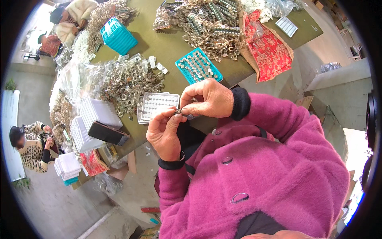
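Observation:
My left hand (165, 137) and my right hand (209, 99) meet over the table's near edge, fingertips pinched together. Between them is a small dark, shiny metal piece (178, 112), mostly covered by the fingers; its exact kind is too small to tell. Right beside my left fingers lies a white tray (177, 96) with rows of small raised spots. Just beyond my right hand sits a teal tray (218, 76) holding rows of small round, silvery pieces.
Left of the white tray, a heap of metal loops (133, 81) spreads out; a larger heap (211, 32) lies farther back. Teal trays (118, 36) are stacked nearby. A black phone (108, 133) leans by white trays (99, 111). Red floral cloth (270, 51) hangs right. Other people (34, 145) sit left.

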Action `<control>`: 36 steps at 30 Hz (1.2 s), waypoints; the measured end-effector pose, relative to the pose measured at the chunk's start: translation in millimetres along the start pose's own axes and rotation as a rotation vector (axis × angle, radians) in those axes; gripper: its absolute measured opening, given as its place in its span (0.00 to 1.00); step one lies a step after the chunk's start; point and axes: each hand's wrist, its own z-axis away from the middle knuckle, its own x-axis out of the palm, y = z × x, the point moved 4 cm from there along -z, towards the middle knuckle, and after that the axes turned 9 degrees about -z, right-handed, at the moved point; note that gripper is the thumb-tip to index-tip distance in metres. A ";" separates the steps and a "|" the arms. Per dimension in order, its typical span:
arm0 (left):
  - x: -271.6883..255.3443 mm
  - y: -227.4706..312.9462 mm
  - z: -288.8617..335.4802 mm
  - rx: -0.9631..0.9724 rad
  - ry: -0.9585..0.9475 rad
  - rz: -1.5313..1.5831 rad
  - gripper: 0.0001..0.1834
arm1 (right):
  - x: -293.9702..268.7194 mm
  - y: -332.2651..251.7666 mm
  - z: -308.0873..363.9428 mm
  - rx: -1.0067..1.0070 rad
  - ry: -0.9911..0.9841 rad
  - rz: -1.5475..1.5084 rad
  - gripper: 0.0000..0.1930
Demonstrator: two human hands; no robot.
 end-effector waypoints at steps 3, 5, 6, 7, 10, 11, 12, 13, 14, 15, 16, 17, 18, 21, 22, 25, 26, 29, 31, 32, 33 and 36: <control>3.4 -0.5 1.9 -0.006 -0.015 -0.107 0.13 | 0.7 -3.1 3.6 -0.046 0.014 0.121 0.04; 6.8 3.8 3.2 0.100 -0.048 -0.234 0.13 | 2.6 -3.6 5.3 -0.039 0.006 0.078 0.04; 7.6 5.1 4.1 0.130 -0.036 -0.268 0.13 | 3.7 -4.0 6.0 -0.059 0.007 0.083 0.04; 10.1 6.2 5.3 0.168 -0.049 -0.286 0.12 | 3.8 -4.2 7.0 -0.074 0.007 0.101 0.04; 16.3 10.7 9.8 0.309 -0.059 -0.490 0.11 | 1.8 -2.8 9.6 -0.137 0.002 0.174 0.04; 17.0 9.2 10.3 0.276 -0.055 -0.445 0.11 | 0.2 -2.0 10.6 -0.153 0.009 0.208 0.04; 17.4 7.9 9.9 0.247 -0.051 -0.401 0.11 | -2.0 -2.2 11.0 -0.187 0.018 0.238 0.03; 17.3 5.7 8.5 0.195 -0.042 -0.362 0.10 | -5.1 -3.8 10.3 -0.241 0.031 0.264 0.03; 17.4 4.9 6.7 0.171 -0.046 -0.333 0.10 | -8.3 -3.3 9.6 -0.222 0.040 0.263 0.03; 16.7 3.5 4.9 0.122 -0.047 -0.310 0.11 | -10.5 -4.2 9.8 -0.221 0.056 0.255 0.04; 15.5 2.7 1.8 0.083 -0.048 -0.287 0.11 | -13.3 -6.9 9.8 -0.241 0.066 0.246 0.04; 15.6 3.7 -2.2 0.085 -0.082 -0.232 0.11 | -13.7 -10.9 5.5 -0.304 0.063 0.261 0.04; 15.7 3.5 -5.9 0.076 -0.078 -0.194 0.11 | -16.0 -11.7 4.8 -0.241 0.025 0.187 0.04; 17.8 2.2 -11.3 0.071 -0.095 -0.137 0.12 | -14.4 -8.7 2.6 -0.041 0.009 -0.059 0.06; 17.5 1.7 -12.9 0.083 -0.076 -0.174 0.13 | -14.7 -7.4 2.7 0.003 0.021 -0.120 0.05; 18.2 0.7 -13.8 0.137 -0.063 -0.279 0.13 | -15.8 -2.5 0.3 0.059 0.022 -0.098 0.05; 20.0 -0.3 -13.2 0.142 -0.062 -0.256 0.12 | -16.3 -2.4 0.0 0.035 0.009 -0.084 0.05; 24.4 4.7 -11.1 0.249 -0.066 -0.411 0.12 | -21.8 -4.1 0.0 -0.011 -0.028 0.037 0.05; 27.4 4.9 -11.8 0.181 -0.054 -0.303 0.12 | -27.7 -8.9 1.2 -0.048 -0.012 0.105 0.05; 28.4 6.0 -13.5 0.155 -0.051 -0.289 0.12 | -30.2 -11.9 1.6 -0.062 -0.014 0.138 0.05; 28.8 6.8 -15.8 0.116 -0.053 -0.256 0.12 | -32.5 -12.6 1.6 -0.020 -0.002 0.202 0.05; 28.7 11.4 -28.0 0.103 -0.123 -0.249 0.13 | -32.2 -19.1 3.0 -0.063 -0.029 -0.101 0.07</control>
